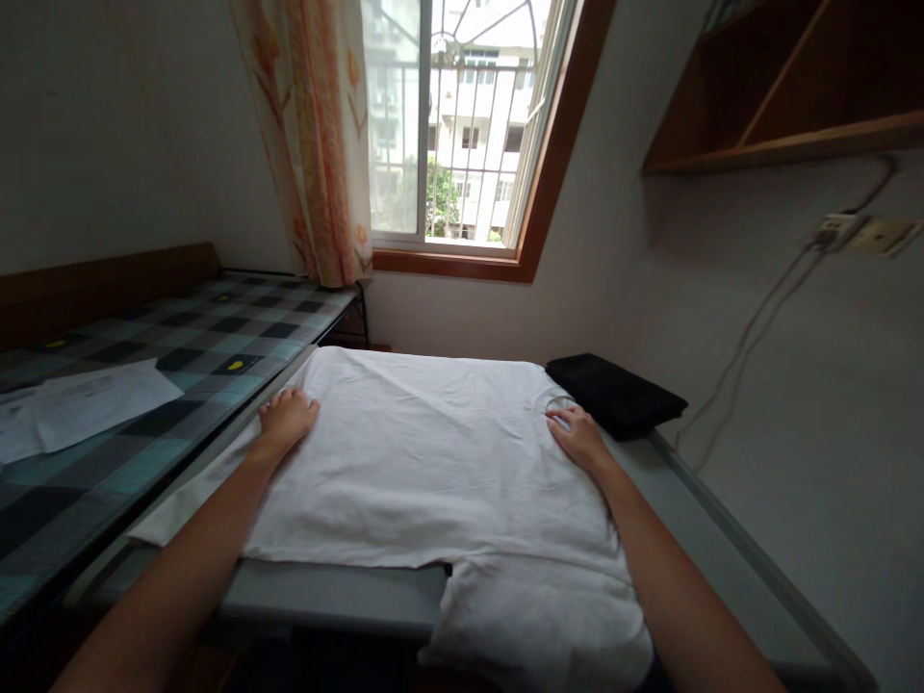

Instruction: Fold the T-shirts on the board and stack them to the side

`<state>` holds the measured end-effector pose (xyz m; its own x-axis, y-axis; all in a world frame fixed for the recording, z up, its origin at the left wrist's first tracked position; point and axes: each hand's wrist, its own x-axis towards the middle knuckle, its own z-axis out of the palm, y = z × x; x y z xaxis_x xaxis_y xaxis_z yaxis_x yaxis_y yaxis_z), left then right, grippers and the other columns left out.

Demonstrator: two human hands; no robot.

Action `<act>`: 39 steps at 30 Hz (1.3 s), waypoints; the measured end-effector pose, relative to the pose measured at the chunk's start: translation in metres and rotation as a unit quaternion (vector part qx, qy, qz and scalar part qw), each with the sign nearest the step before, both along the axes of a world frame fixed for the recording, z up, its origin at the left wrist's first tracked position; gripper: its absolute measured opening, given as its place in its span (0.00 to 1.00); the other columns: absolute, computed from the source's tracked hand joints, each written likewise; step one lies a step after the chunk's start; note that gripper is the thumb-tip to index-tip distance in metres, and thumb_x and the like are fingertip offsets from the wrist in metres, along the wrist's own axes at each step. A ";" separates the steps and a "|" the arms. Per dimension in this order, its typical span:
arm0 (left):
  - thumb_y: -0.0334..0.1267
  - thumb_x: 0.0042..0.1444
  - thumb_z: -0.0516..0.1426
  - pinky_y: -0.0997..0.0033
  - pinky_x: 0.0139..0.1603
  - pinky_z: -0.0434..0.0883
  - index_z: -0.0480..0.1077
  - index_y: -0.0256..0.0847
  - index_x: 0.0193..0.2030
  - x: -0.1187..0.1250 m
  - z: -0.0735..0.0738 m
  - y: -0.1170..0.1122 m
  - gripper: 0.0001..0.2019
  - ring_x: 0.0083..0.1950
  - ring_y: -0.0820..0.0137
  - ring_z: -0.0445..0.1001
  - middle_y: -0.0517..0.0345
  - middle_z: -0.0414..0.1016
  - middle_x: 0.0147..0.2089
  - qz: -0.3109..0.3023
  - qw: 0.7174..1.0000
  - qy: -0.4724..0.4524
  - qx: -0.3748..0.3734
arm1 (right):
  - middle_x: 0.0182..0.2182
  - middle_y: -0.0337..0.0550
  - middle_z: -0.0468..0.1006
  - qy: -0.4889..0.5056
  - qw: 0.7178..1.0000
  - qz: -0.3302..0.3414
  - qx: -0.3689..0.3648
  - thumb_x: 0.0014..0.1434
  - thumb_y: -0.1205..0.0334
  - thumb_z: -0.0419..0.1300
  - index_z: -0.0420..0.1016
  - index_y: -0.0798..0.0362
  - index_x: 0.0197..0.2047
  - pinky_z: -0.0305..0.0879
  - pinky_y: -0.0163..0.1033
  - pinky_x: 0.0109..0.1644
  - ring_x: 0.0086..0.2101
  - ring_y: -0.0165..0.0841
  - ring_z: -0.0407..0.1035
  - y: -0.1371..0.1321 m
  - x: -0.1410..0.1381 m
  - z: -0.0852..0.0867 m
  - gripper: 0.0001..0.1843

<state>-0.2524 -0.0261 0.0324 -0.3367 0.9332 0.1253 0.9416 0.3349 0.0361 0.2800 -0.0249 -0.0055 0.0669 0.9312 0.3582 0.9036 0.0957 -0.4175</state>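
A white T-shirt [425, 452] lies spread sideways on a grey-white table, its collar to the right and one sleeve hanging over the near edge. My left hand [289, 419] is on the cloth toward the hem end at the left, fingers curled down on it. At the collar, my right hand [577, 433] pinches the fabric with thumb and fingers. Just beyond that hand sits a folded black cloth [613, 393]. The undersides of both hands are hidden.
Left of the table [324, 587] stands a bed with a checked cover [166, 337] and papers [93, 404] on it. A window [469, 144] and curtain [318, 135] are behind. On the right wall are a shelf [786, 135] and a socket with hanging cables [837, 231].
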 end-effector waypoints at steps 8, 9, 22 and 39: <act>0.43 0.61 0.43 0.50 0.55 0.64 0.69 0.29 0.54 -0.001 -0.001 0.001 0.24 0.58 0.48 0.68 0.32 0.69 0.58 -0.002 1.000 0.004 -0.006 | 0.43 0.49 0.74 -0.007 1.000 -0.002 0.004 0.58 0.58 0.56 0.81 0.50 0.44 0.61 0.45 0.54 0.46 0.41 0.68 0.001 0.001 -0.001 0.15; 0.43 0.61 0.43 0.50 0.54 0.64 0.69 0.29 0.53 -0.001 -0.001 0.001 0.24 0.58 0.48 0.68 0.32 0.69 0.58 -0.002 1.000 0.005 -0.005 | 0.44 0.49 0.74 -0.007 1.000 -0.002 0.003 0.58 0.58 0.56 0.81 0.51 0.44 0.61 0.45 0.55 0.46 0.41 0.68 0.001 0.001 -0.001 0.15; 0.44 0.61 0.43 0.50 0.54 0.64 0.69 0.29 0.53 -0.004 -0.006 0.003 0.24 0.57 0.47 0.68 0.32 0.70 0.57 -0.008 1.000 0.007 0.007 | 0.44 0.49 0.74 -0.010 1.000 -0.002 0.002 0.58 0.58 0.56 0.81 0.50 0.44 0.61 0.43 0.54 0.46 0.40 0.68 0.000 0.001 0.000 0.15; 0.43 0.60 0.44 0.48 0.53 0.65 0.70 0.28 0.53 -0.002 -0.002 0.001 0.24 0.57 0.46 0.69 0.31 0.70 0.56 -0.014 1.000 0.003 0.007 | 0.44 0.51 0.74 -0.002 1.000 0.001 0.000 0.58 0.57 0.56 0.81 0.52 0.44 0.62 0.46 0.54 0.46 0.42 0.68 0.000 0.000 0.001 0.16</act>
